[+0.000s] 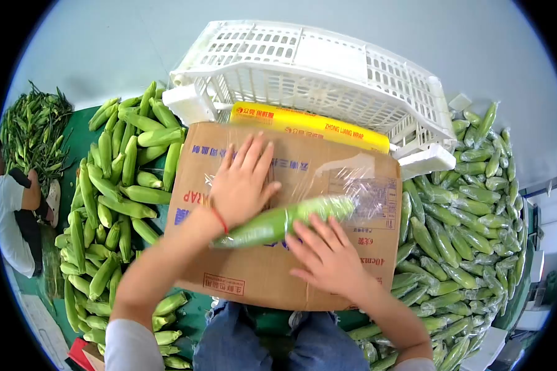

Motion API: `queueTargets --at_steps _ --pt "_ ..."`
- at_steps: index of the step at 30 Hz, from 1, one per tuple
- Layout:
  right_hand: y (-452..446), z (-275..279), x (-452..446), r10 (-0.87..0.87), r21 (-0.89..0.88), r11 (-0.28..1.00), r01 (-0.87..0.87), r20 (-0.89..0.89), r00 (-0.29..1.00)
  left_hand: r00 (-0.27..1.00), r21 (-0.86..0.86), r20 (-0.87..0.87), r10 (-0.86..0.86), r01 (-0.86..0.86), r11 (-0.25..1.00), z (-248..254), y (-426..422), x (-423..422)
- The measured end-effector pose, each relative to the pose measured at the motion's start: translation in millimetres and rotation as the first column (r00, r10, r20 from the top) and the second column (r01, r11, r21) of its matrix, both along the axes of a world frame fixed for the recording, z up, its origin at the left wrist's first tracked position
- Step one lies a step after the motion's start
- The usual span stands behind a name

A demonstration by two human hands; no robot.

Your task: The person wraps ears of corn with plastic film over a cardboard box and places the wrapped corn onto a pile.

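Observation:
An ear of corn in its green husk (263,227) lies slantwise on a cardboard box (260,284), with clear plastic film (365,176) around it and spreading past its right end. My left hand (241,182) is flat on the box top just above the corn, fingers spread, a red band at the wrist. My right hand (325,250) rests its outstretched fingers on the lower side of the corn, not wrapped round it. Behind the box top sits a yellow roll of wrap (309,125), its printing partly legible.
A white plastic crate (328,83) stands on its side behind the box. Unwrapped corn (120,179) is heaped at left, film-wrapped corn (458,229) at right. Another person (18,216) crouches at far left near a pile of green husks (34,130).

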State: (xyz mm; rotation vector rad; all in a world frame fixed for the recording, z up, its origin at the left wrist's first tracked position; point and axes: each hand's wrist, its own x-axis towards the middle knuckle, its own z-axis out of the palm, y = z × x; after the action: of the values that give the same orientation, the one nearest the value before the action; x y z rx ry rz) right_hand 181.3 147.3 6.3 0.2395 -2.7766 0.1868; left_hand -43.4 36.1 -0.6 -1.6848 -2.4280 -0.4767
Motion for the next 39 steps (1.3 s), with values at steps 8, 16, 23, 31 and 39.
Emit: queueTargets --at_steps 8,16,23,31,39 --pt "20 9 -94 0.042 0.031 0.998 -0.052 0.264 0.963 0.954 -0.549 0.222 -0.201 0.292 0.783 0 52 -46" --pt "-33 50 60 0.397 -0.483 0.871 0.083 0.795 0.458 0.919 -0.409 0.313 -0.24 0.358 0.839 16 45 -40" --pt "-47 46 70 0.413 -0.465 -0.585 0.664 0.534 0.738 0.768 0.503 0.154 -0.622 0.48 0.718 27 -31 91" --pt "-82 14 26 0.506 -0.203 -0.86 0.469 -0.215 0.835 -0.351 0.332 0.716 -0.603 -0.588 0.737 49 -25 86" --pt "-19 42 93 -0.444 -0.864 0.296 0.407 0.252 0.86 0.509 0.346 0.858 -0.069 -0.473 0.81 -7 -71 87"
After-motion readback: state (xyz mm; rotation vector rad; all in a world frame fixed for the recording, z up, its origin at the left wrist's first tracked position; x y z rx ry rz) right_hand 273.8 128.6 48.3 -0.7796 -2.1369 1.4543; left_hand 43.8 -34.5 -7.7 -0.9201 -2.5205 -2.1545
